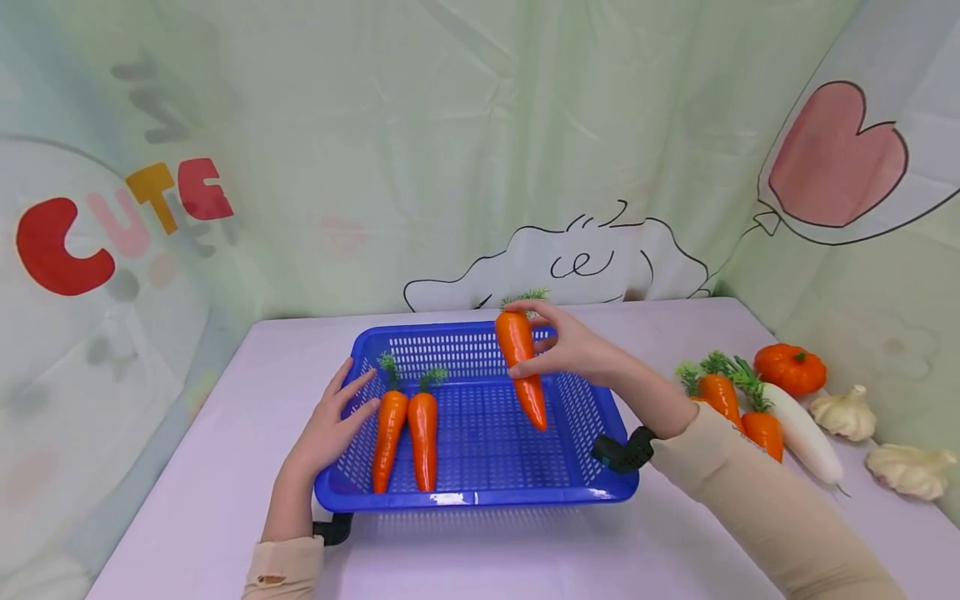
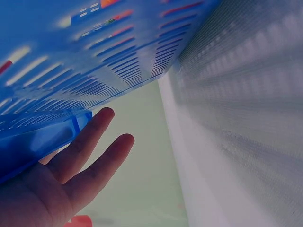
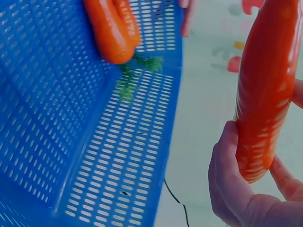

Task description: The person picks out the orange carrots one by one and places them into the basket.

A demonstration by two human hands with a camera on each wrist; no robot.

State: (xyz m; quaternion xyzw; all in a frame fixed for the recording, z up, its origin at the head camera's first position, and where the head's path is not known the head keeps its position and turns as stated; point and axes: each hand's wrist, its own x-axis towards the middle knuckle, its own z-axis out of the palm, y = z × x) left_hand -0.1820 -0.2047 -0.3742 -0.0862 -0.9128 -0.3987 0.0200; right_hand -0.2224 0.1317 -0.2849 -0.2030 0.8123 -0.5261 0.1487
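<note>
A blue plastic basket (image 1: 480, 498) stands on the table. Two orange carrots with green tops lie in its left part, a left carrot (image 1: 388, 433) and a right carrot (image 1: 423, 437). Above the basket's right half, my right hand (image 1: 566, 343) holds a third carrot (image 1: 520, 350) between thumb and fingers, its tip pointing down. The right wrist view shows that carrot (image 3: 267, 90) gripped near its thick end. My left hand (image 1: 333, 425) straddles the basket's left rim with fairly straight fingers; in the left wrist view, two extended fingers (image 2: 102, 165) are outside the wall.
On the table (image 1: 675, 542) to the right lie more carrots (image 1: 763, 429), a white radish (image 1: 802, 433), an orange pumpkin (image 1: 790, 368) and two garlic bulbs, one of them the nearer garlic (image 1: 907, 469). A printed curtain (image 1: 337, 167) hangs behind the table.
</note>
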